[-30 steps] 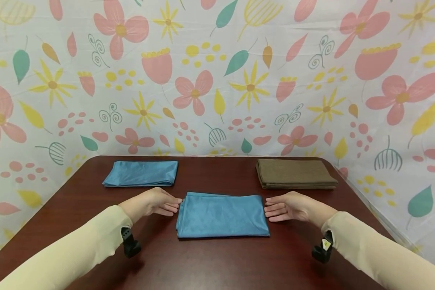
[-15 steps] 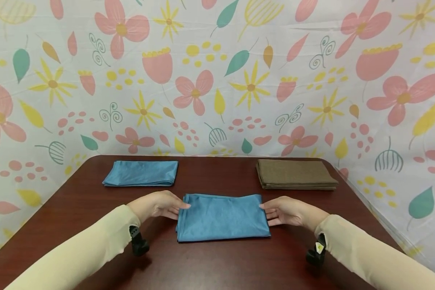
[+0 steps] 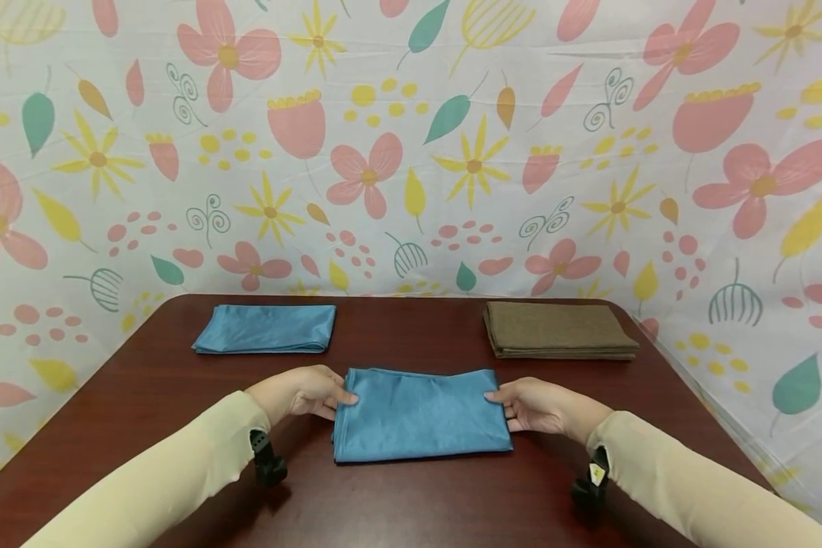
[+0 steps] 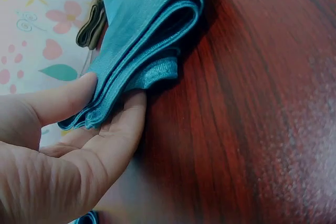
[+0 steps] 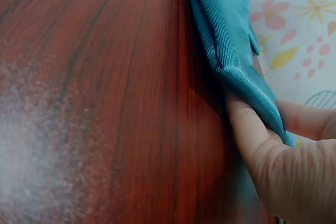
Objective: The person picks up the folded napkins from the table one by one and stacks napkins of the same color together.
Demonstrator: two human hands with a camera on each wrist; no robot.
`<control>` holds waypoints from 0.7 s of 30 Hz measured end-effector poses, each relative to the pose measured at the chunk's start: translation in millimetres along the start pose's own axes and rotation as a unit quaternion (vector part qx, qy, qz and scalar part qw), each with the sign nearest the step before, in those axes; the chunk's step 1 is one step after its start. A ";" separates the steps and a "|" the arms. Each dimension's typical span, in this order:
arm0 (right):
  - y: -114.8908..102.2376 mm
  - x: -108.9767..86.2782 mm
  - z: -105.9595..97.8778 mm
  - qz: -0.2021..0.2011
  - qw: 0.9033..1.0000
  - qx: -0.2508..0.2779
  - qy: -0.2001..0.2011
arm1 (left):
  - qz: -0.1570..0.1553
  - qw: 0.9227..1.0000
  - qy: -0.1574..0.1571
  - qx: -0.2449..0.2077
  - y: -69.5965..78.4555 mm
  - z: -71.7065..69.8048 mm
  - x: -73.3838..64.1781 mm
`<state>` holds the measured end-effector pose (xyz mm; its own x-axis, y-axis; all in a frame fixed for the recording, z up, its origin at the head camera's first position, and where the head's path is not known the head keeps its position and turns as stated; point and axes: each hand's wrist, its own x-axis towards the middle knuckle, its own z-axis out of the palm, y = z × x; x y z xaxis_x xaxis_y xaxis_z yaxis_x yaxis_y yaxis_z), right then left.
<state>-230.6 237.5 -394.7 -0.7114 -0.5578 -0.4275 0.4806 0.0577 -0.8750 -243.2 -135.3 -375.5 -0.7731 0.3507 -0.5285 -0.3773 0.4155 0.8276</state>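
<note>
A folded blue cloth [image 3: 421,417] lies at the middle of the table, its layers showing at the left end. My left hand [image 3: 308,392] pinches that end, thumb on top and fingers under the layers, as the left wrist view shows of the cloth [image 4: 142,30]. At the opposite end my right hand [image 3: 541,407] grips the same cloth. In the right wrist view its fingers [image 5: 249,129] reach beneath the folded edge, with the thumb on the other side. The fingertips under the cloth are hidden.
Another folded blue cloth [image 3: 267,329] lies at the back left of the dark wooden table [image 3: 411,502]. A folded brown cloth [image 3: 558,329] lies at the back right. Behind the table hangs a floral-patterned sheet [image 3: 411,152].
Both hands have come inward from beside the cloth's ends, and their thumbs now lie on top of it. The cloth has shifted slightly toward me.
</note>
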 end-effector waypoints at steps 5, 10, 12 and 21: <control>0.6 0.1 0.1 -0.003 1.000 -0.005 -0.012 | 0.008 1.000 -0.013 -0.010 -4.3 -3.6 1.0; -0.1 0.6 -1.4 -0.004 1.000 -0.008 -0.018 | 0.014 1.000 -0.021 -0.017 -8.4 -4.7 2.1; -0.1 0.6 -1.5 -0.004 1.000 -0.006 -0.017 | 0.018 0.999 -0.024 -0.022 -9.7 -4.4 1.8; -2.0 0.6 1.4 -0.007 1.000 -0.010 0.015 | 0.058 0.997 -0.025 -0.049 -11.8 -2.2 -2.7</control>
<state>-231.3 235.9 -392.9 -0.7331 -0.5334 -0.4219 0.4602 0.0676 -0.8852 -237.8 -143.0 -383.4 -0.7888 0.4350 -0.4343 -0.3366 0.2856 0.8973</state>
